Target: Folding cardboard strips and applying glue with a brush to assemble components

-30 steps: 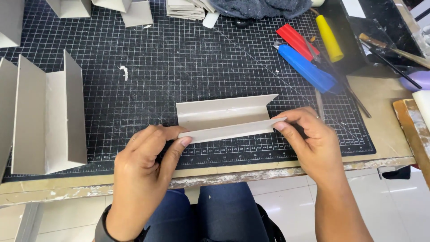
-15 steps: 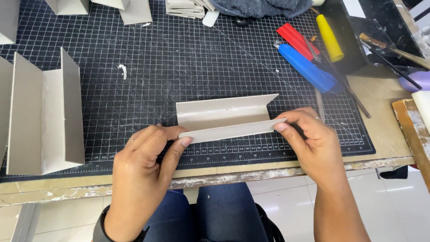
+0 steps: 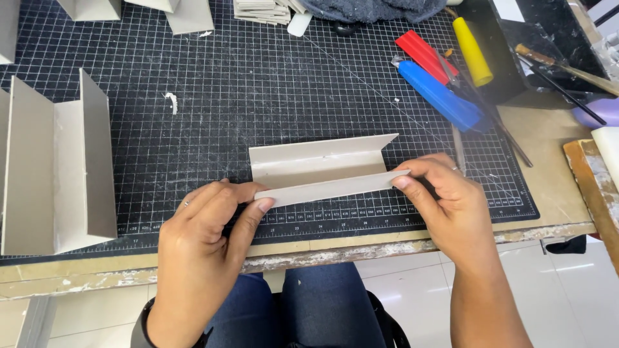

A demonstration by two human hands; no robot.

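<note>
We had the folded grey card strip (image 3: 322, 169) sitting on the black cutting mat (image 3: 258, 96), close to the worktop's front edge. Left hand (image 3: 206, 238) pinched its near flap at one end, right hand (image 3: 448, 206) pinched the other end, both grips closed on the card. The fingers under the flap were hidden, so we couldn't tell how far they reached. A bigger folded card piece (image 3: 58, 167) stood by the left edge, partly cut off. Toward the back right corner lay a blue-handled tool (image 3: 438, 96), a red one (image 3: 425, 55) and a yellow one (image 3: 472, 51), blades hard to make out.
</note>
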